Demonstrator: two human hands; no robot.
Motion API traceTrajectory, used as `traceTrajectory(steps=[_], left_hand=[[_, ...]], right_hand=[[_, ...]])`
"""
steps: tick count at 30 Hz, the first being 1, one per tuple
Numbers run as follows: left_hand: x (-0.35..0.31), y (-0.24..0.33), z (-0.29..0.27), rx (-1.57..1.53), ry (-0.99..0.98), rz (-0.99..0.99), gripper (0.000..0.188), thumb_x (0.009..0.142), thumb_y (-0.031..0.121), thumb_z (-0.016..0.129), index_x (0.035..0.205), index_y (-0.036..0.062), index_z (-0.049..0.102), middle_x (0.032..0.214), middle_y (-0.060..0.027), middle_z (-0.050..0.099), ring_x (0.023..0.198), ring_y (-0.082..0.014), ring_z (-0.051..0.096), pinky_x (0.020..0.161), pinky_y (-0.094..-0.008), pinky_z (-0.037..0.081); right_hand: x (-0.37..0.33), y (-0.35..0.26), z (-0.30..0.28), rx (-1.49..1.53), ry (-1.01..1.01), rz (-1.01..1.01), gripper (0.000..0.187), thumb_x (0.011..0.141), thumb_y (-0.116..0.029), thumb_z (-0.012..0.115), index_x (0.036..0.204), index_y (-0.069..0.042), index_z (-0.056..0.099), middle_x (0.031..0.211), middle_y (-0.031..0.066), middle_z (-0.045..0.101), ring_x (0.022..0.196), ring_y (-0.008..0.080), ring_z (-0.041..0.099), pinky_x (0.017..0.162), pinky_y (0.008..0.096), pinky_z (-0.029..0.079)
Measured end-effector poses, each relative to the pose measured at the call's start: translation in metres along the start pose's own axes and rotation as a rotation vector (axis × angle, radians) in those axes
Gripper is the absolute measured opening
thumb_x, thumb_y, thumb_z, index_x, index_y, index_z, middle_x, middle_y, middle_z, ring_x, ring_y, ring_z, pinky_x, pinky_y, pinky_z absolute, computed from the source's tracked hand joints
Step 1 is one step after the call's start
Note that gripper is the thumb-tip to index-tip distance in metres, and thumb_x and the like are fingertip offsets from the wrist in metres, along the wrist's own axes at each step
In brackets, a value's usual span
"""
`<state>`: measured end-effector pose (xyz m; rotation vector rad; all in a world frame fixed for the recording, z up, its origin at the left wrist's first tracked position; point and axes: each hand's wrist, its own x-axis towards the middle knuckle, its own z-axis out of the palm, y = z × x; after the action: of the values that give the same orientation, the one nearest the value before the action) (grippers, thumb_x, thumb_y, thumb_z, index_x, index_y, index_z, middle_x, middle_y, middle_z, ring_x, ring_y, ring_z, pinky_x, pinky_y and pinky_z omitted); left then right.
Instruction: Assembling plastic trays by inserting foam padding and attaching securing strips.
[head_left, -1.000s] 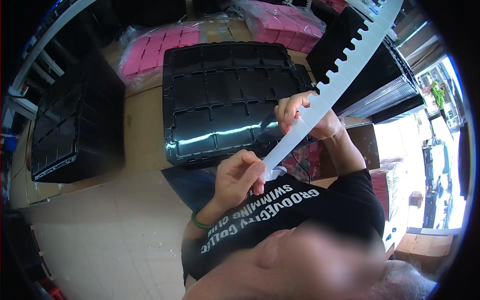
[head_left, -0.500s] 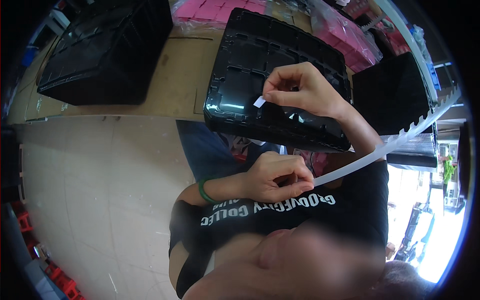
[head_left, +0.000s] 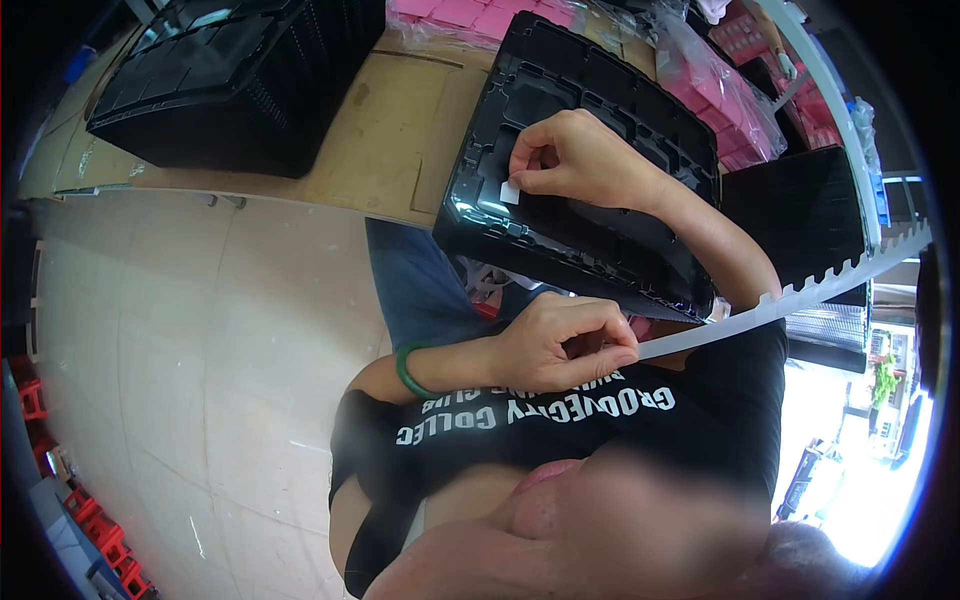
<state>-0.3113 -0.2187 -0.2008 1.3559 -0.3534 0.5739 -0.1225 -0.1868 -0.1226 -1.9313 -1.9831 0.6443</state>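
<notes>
Here the right hand (head_left: 585, 160) is pinching a small white label (head_left: 510, 192) between thumb and fingertips, holding it against a compartment of the black moulded tray (head_left: 600, 240) that is lying at the edge of the tan tabletop (head_left: 390, 120). The left hand (head_left: 560, 345) is curling closed near the chest, gripping one end of a long white backing strip (head_left: 790, 300) with a notched upper edge; the strip is running out to the right, past the tray's near corner. A green bracelet (head_left: 405, 368) is sitting on the left wrist. A stack of black trays (head_left: 240, 80) is standing further left on the table, and pink packs in clear wrap (head_left: 720, 80), possibly boxes, are lying behind.
</notes>
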Motion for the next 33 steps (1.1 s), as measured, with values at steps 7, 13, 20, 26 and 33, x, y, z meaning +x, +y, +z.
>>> traceTrajectory(steps=[7,13,20,26,33], left_hand=[[0.001,-0.002,0.000,-0.024,-0.007,-0.002,0.007,0.091,0.006,0.072,0.095,0.0005,0.069,0.081,-0.0049,0.068,0.061,-0.0094,0.059,0.054,-0.0225,0.042],[0.001,-0.003,0.001,-0.013,0.024,0.005,0.009,0.091,0.010,0.073,0.093,0.0028,0.067,0.076,-0.0046,0.065,0.055,-0.0096,0.058,0.050,-0.0257,0.041],[0.002,-0.003,0.000,0.009,0.034,-0.020,0.008,0.091,0.008,0.072,0.094,0.0018,0.068,0.077,-0.0048,0.066,0.058,-0.0096,0.058,0.052,-0.0245,0.042],[0.003,-0.005,0.005,0.038,0.048,-0.043,0.010,0.091,0.011,0.073,0.092,0.0027,0.067,0.074,-0.0048,0.065,0.055,-0.0094,0.058,0.051,-0.0252,0.042],[0.001,-0.002,0.011,0.057,0.035,-0.043,0.009,0.091,0.010,0.072,0.092,0.0024,0.067,0.074,-0.0050,0.065,0.054,-0.0088,0.058,0.050,-0.0254,0.041]], right_hand=[[0.006,-0.001,0.000,0.025,-0.043,-0.004,0.015,0.080,-0.014,0.075,0.085,0.001,0.072,0.070,0.0076,0.067,0.063,0.0144,0.063,0.060,0.0285,0.050],[-0.003,-0.006,0.011,-0.119,0.062,-0.221,0.013,0.078,-0.010,0.073,0.083,0.001,0.069,0.076,0.0109,0.066,0.067,0.0248,0.066,0.062,0.0347,0.052],[-0.004,-0.004,0.007,0.051,0.017,-0.129,0.011,0.080,-0.008,0.072,0.086,0.001,0.070,0.074,0.0083,0.064,0.065,0.0175,0.061,0.061,0.0299,0.049],[-0.007,0.003,0.011,0.086,0.034,-0.223,0.010,0.081,-0.008,0.072,0.086,0.000,0.071,0.075,0.0076,0.064,0.065,0.0153,0.059,0.059,0.0292,0.047],[-0.012,-0.006,0.014,0.090,0.019,-0.155,0.017,0.079,-0.014,0.071,0.087,0.001,0.072,0.075,0.0126,0.068,0.068,0.0242,0.067,0.066,0.0348,0.053]])
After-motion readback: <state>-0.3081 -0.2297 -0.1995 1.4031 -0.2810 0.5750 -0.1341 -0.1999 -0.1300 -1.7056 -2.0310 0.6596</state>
